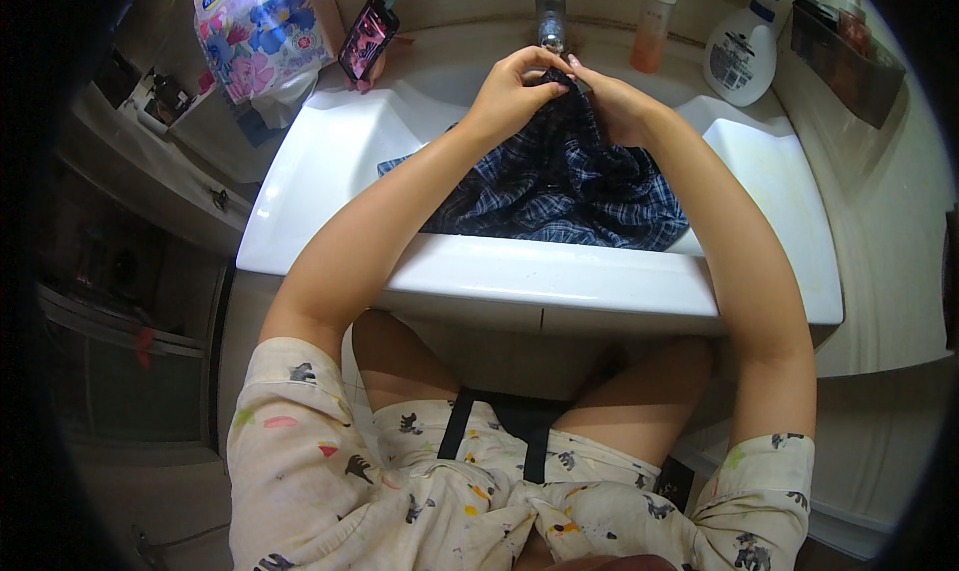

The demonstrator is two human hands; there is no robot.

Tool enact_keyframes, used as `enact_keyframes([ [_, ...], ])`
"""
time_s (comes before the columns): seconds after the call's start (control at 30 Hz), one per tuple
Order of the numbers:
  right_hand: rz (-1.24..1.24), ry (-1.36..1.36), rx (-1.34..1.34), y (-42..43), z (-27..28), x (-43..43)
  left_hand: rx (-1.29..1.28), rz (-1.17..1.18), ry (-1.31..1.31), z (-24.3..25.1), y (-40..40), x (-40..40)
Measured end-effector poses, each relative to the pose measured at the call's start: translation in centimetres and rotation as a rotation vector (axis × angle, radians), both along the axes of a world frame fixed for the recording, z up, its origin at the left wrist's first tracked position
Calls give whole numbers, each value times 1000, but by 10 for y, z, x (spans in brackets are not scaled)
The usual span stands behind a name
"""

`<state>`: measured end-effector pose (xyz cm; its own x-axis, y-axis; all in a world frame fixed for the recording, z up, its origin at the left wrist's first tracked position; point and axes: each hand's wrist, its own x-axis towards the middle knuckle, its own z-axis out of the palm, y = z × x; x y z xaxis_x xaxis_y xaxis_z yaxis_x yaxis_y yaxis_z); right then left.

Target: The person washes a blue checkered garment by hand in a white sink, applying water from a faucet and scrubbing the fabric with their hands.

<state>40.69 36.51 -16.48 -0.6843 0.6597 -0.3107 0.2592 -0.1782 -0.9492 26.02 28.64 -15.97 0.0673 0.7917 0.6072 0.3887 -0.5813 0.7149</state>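
Observation:
A dark blue plaid cloth garment [554, 189] lies bunched in a white washbasin [539, 275], its upper part raised towards the metal faucet [551, 9]. My left hand [521, 91] pinches the raised part between thumb and fingers, just below the spout. Close beside it, my right hand [610, 99] touches the same part from the right, fingertips near the spout; some of its fingers are hidden, so its hold is not clear. Folds of the garment reach the basin's front wall. No running water can be made out.
A phone [368, 40] leans on a small stand at the back left, beside a flowered plastic pack [262, 39] with a white tissue. Behind the basin at right are a pump bottle with orange liquid [654, 28] and a white bottle [742, 54]. A wall caddy [843, 61] hangs at far right.

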Motion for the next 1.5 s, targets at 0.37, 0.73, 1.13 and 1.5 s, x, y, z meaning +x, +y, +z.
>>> enact_keyframes([
  [0.37, -158, 31, 20, -10, -7, -5, -408, -195, -326, 4, -8, 3],
  [0.73, 3, 215, 22, -20, -4, -3, -587, 353, -105, -6, 3, -17],
  [1.13, 287, 195, 33, -28, 0, 4, -541, 310, 249, -4, -2, -20],
  [1.5, 349, -234, 405, -23, 8, -1, -325, 353, 445, -16, -1, -19],
])
